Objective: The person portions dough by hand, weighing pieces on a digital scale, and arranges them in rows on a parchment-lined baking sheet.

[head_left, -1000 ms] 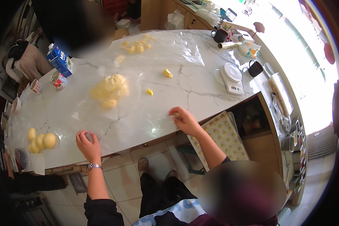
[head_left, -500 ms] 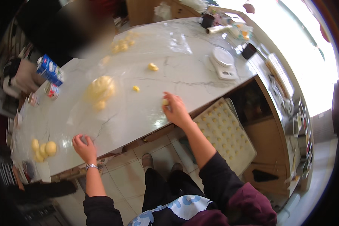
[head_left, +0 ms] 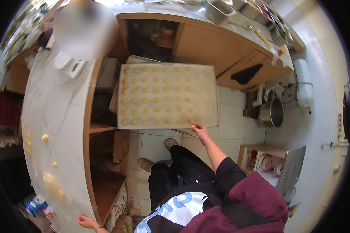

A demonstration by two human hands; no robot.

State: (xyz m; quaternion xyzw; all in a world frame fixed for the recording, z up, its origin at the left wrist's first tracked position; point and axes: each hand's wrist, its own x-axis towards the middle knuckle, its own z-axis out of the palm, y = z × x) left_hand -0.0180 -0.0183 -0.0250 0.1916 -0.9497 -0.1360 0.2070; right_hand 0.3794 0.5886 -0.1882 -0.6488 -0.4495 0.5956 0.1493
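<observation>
My right hand [head_left: 201,132] is at the near edge of a large baking tray [head_left: 204,95], thumb and fingers pinched on a small pale dough ball [head_left: 193,127]. Right by the fingertips lies the end ball of the nearest row. Rows of small yellow dough balls [head_left: 156,91] cover most of the tray; its right strip is bare. My left hand [head_left: 88,222] rests low at the edge of the marble counter [head_left: 62,105], loosely curled with a gap between thumb and fingers. Nothing shows in it.
Small dough pieces [head_left: 45,137] and a blurred larger dough mass [head_left: 53,185] lie on the counter. Farther along stands a white scale [head_left: 70,66]. A person with a blurred head is beyond it. Wooden cabinets [head_left: 206,46] stand behind the tray; a metal pot [head_left: 271,112] is at right.
My view has turned right, from the counter to the tray. My right hand has carried a dough ball from above the counter to the tray's near edge. My left hand stays by the counter.
</observation>
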